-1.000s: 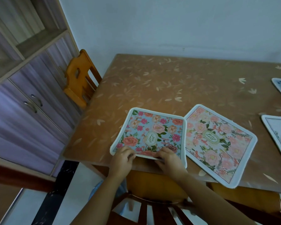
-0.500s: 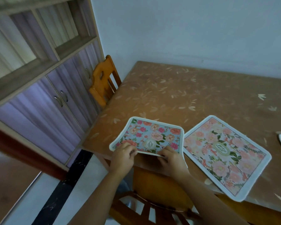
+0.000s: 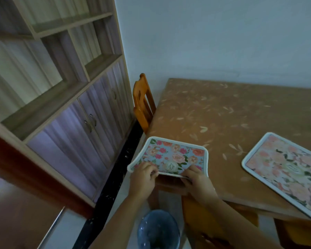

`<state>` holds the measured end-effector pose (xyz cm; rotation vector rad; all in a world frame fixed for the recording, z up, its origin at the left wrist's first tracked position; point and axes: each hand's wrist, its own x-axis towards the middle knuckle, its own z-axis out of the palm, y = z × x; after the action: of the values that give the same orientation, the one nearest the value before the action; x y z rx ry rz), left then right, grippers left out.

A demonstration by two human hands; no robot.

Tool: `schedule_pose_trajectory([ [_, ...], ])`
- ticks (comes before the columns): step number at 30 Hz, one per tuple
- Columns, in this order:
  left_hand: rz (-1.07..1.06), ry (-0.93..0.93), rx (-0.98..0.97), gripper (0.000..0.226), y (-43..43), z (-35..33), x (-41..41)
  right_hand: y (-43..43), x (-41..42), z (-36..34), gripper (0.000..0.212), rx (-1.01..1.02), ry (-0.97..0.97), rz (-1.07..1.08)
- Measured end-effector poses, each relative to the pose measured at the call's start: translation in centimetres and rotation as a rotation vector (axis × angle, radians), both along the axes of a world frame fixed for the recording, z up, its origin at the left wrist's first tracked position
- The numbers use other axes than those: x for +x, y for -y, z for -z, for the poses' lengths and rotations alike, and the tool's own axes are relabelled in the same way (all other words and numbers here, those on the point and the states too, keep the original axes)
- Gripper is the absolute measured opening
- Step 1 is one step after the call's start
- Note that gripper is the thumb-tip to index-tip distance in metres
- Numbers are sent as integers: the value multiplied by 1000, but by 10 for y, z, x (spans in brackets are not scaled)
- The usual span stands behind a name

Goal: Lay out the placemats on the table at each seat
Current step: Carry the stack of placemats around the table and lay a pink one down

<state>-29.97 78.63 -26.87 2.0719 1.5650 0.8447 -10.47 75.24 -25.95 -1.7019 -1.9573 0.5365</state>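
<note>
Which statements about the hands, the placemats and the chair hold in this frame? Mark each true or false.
1. The left hand and the right hand both grip the near edge of the blue placemat. True.
2. The pink placemat overlaps the blue placemat. False: they lie apart, with bare table between them.
3. A wooden chair stands at the table's left side, next to the cabinet. True.
4. The blue placemat lies in the middle of the table. False: it is at the near left corner.
5. The blue bin stands on the table. False: it is on the floor, below the hands.
</note>
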Motion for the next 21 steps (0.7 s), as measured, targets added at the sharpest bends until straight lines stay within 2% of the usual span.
schedule_pose_trajectory([
  [5, 76, 40, -29, 6, -15, 11, -46, -1, -51, 7, 14, -34, 45, 89],
  [10, 168, 41, 23, 1, -33, 7, -57, -5, -78, 5, 15, -29, 69, 208],
  [15, 291, -17, 133, 8, -56, -7, -52, -31, -103, -5, 18, 31, 54, 241],
  [21, 447, -25, 116, 8, -112, -23, -74, -76, -126, -18, 15, 42, 48, 313],
])
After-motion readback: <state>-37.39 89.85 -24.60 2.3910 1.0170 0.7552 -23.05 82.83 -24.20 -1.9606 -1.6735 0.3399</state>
